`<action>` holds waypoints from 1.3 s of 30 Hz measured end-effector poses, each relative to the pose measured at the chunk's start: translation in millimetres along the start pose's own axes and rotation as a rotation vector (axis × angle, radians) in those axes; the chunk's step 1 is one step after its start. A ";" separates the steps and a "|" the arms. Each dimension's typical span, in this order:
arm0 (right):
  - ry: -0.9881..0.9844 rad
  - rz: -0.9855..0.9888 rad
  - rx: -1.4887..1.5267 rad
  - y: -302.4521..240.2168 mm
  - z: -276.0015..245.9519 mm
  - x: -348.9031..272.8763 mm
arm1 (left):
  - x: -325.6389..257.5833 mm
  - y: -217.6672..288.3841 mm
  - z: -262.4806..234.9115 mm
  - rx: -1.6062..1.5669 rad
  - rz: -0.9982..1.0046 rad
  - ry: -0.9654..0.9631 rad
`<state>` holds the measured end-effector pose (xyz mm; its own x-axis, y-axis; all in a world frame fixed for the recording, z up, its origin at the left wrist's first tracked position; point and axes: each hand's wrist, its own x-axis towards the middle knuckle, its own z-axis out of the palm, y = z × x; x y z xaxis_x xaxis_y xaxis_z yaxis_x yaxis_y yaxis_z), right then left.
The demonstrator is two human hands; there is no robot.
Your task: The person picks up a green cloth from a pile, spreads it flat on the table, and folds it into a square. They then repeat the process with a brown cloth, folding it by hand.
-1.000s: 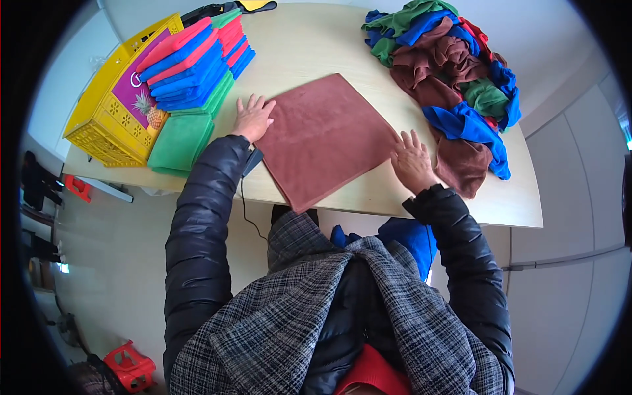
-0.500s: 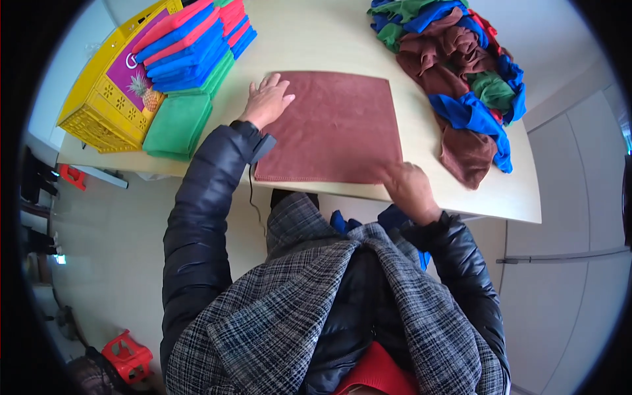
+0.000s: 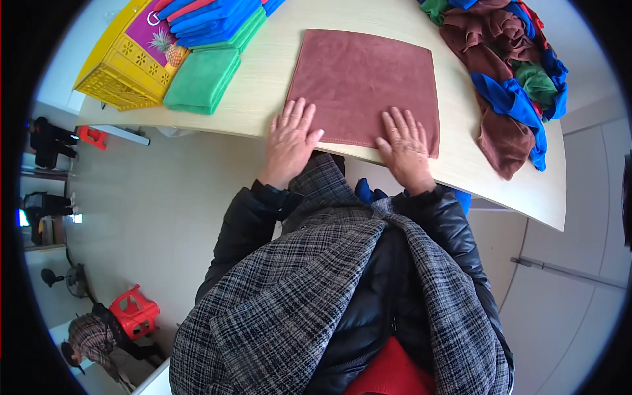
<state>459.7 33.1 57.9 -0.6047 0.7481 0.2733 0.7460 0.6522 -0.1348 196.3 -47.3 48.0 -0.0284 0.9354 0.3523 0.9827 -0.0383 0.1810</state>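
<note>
A brown cloth (image 3: 368,85), roughly square with a stitched near edge, lies spread flat on the pale table (image 3: 263,79). My left hand (image 3: 291,141) rests on its near left corner, fingers stretched out and pointing away from me. On the near right part of the cloth lies my right hand (image 3: 405,146), palm down with the fingers apart. Neither hand grips anything. To the right of the cloth is a loose heap of crumpled brown, blue, green and red cloths (image 3: 497,66).
At the left end stands a yellow plastic crate (image 3: 122,76) beside folded green cloths (image 3: 204,79) and a stack of blue and red ones (image 3: 214,23). A red stool (image 3: 135,313) and a seated person (image 3: 95,336) are at the lower left. White cabinets (image 3: 573,263) line the right.
My left hand has moved from the cloth's left side to its near left corner. My right hand, blurred before, now lies flat on the cloth. The view has shifted.
</note>
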 end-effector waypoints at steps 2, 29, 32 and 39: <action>0.024 0.100 -0.075 20.8 -4.8 -11.0 | -5.6 -12.4 -2.3 0.000 -0.044 0.010; -0.227 0.254 -0.129 70.5 -39.6 35.8 | 63.5 -1.4 -13.0 0.087 0.025 -0.192; -0.038 0.090 -0.100 37.6 -13.7 76.7 | 108.2 17.6 7.2 0.133 0.164 -0.236; -0.080 -0.076 -0.099 40.5 25.6 92.3 | 116.2 -7.1 36.8 0.015 0.208 -0.244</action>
<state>427.0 131.7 53.3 -0.6782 0.7068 0.2013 0.7185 0.6953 -0.0207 192.7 74.6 53.9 0.2166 0.9648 0.1494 0.9654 -0.2344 0.1140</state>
